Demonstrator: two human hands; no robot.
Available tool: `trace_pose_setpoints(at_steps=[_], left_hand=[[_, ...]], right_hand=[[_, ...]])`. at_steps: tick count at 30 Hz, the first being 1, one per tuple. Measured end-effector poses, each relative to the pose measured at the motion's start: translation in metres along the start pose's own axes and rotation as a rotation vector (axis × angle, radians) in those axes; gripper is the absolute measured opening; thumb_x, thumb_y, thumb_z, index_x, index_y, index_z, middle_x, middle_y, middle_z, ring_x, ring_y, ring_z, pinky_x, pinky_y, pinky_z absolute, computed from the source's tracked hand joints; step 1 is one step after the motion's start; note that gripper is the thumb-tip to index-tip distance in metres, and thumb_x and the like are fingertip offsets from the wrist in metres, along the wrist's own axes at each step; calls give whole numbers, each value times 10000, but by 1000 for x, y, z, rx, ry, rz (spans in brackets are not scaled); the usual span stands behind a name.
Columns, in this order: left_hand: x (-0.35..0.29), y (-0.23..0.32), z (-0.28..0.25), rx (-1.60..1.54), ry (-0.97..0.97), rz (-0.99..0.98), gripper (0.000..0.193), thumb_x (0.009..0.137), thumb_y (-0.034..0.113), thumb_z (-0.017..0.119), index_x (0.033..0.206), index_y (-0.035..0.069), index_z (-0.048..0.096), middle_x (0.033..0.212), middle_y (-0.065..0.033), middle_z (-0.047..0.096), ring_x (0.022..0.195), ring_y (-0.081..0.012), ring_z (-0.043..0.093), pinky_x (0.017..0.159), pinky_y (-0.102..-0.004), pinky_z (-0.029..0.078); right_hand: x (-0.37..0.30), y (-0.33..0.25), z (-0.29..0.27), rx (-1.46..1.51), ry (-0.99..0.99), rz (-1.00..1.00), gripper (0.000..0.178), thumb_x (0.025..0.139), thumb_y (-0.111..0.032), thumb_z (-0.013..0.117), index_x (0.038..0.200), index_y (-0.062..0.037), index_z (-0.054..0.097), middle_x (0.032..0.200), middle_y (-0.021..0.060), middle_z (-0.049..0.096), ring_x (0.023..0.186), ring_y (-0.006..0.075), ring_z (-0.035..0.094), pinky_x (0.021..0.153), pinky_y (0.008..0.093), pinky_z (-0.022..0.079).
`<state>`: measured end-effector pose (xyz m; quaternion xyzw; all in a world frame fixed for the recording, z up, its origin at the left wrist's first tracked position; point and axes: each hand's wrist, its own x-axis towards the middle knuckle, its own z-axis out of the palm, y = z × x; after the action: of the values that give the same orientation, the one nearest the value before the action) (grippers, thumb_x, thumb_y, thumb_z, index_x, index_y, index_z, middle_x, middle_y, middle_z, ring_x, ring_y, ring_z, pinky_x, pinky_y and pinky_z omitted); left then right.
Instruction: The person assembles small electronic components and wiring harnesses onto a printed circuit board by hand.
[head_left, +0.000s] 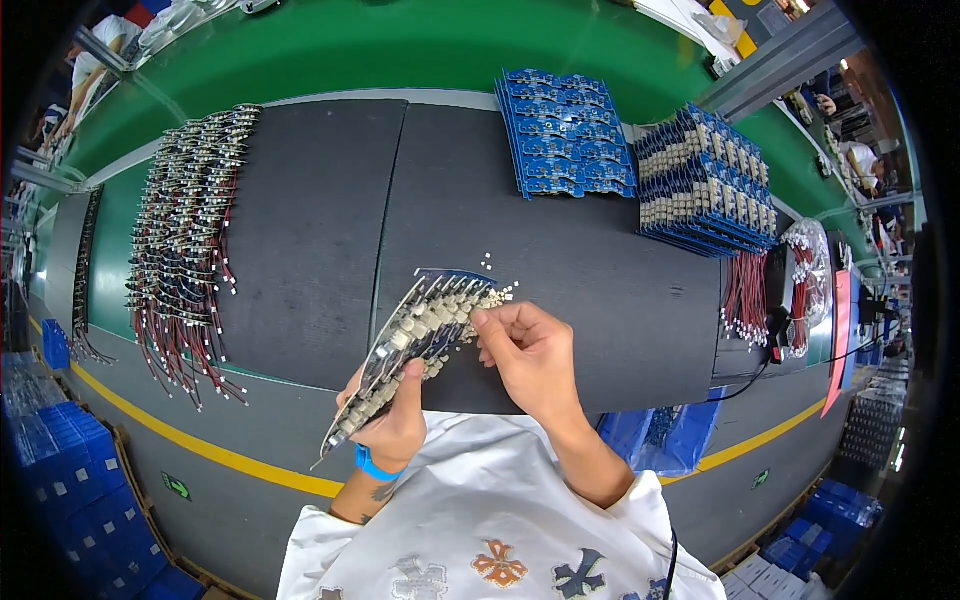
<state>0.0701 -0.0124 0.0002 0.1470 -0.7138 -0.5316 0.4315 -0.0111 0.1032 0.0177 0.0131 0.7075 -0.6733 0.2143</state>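
My left hand (pixel 398 412) is wrapped round the lower end of a tilted stack of circuit boards (pixel 432 318), its thumb across the near face. Rows of cream-coloured connectors line the boards. At the stack's right edge, my right hand (pixel 528 352) is closed in a pinch, thumb against forefinger. Whatever sits between those fingertips is too small or hidden to name. Several tiny white pieces (pixel 487 262) lie on the black mat just beyond the stack, and more cluster beside my right fingertips.
Blue circuit board panels (pixel 568 135) lie at the far middle, beside stacked boards with connectors (pixel 708 180). Red wire bundles (pixel 745 295) hang at the right. Wired boards (pixel 190 230) line the left of the black mat (pixel 300 220). A blue bin (pixel 665 435) stands below the front edge.
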Motion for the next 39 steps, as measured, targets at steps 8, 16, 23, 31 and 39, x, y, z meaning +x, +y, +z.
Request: trace_pose_setpoints(at_steps=[8,16,23,31,39], left_hand=[[7,5,2,-15,131,-116,147,741,-33,670,870,-59,606,859,-140,657,750,-154,618,702,-266,479],[7,4,-8,118,-80,9,157,692,-19,713,795,-69,606,739,-168,655,616,-188,646,574,-248,490],[14,1,-8,61,-262,140,184,753,-65,621,920,-47,546,862,-237,637,767,-264,655,695,-308,507],[20,3,-2,158,-300,263,147,785,-74,576,917,-39,521,942,-287,609,912,-365,616,776,-386,506],[16,0,-5,56,-14,19,143,737,-53,660,860,-91,598,743,-178,657,620,-139,625,545,-224,458]], right_hand=[[4,4,-9,-25,-27,5,151,823,-114,634,789,32,617,625,46,602,541,69,551,502,200,454],[4,-5,4,149,-103,-126,138,817,-113,649,860,14,617,704,26,621,584,48,545,522,178,435],[6,-6,8,256,-82,-55,160,829,-133,638,852,23,612,687,31,605,563,59,536,509,187,441],[7,-4,-2,191,-85,79,167,835,-121,620,851,44,611,683,48,605,553,77,545,509,203,456],[15,2,-4,5,10,-131,135,819,-109,640,865,17,627,694,41,624,575,59,545,529,187,450]])
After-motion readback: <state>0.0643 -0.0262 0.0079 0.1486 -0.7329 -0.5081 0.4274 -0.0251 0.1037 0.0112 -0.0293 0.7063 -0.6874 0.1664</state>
